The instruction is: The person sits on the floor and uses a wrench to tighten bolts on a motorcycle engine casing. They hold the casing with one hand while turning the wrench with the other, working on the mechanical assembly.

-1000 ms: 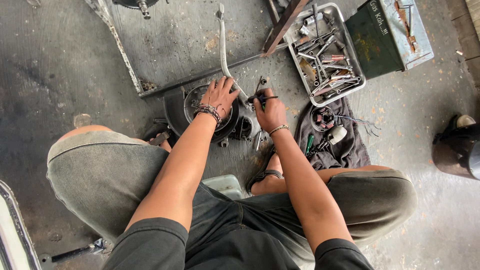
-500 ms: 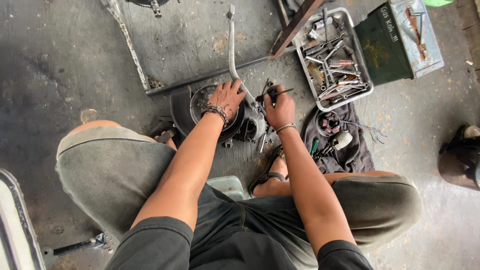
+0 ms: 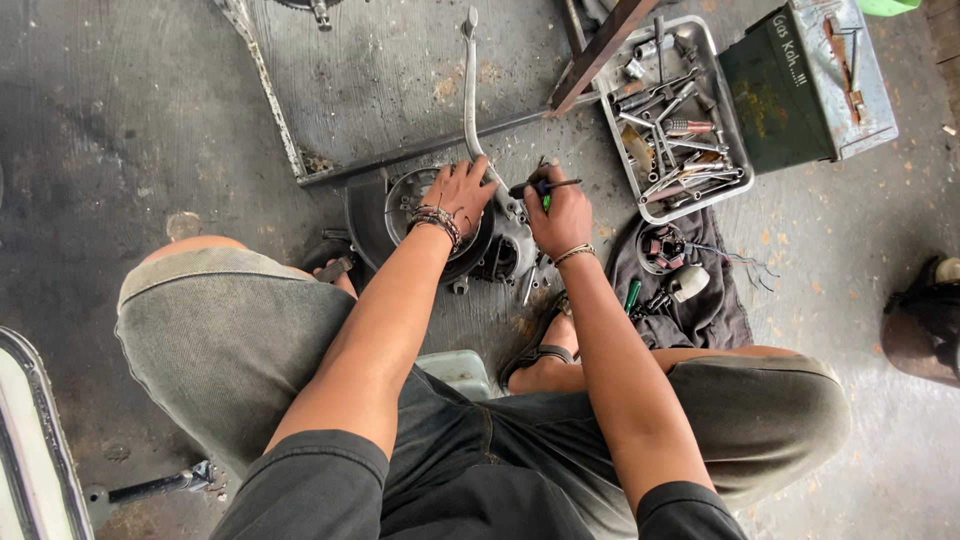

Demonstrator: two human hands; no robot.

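left hand (image 3: 462,192) on engine casing (image 3: 440,225), right hand (image 3: 562,210) gripping screwdriver (image 3: 545,186)

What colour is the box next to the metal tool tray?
Dark green box, with a grey open lid, right of the tool tray. Head view shows it best.

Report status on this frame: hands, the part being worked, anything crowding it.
Left hand flat on engine casing. Right hand shut on screwdriver. Long lever close behind; tool tray off right.
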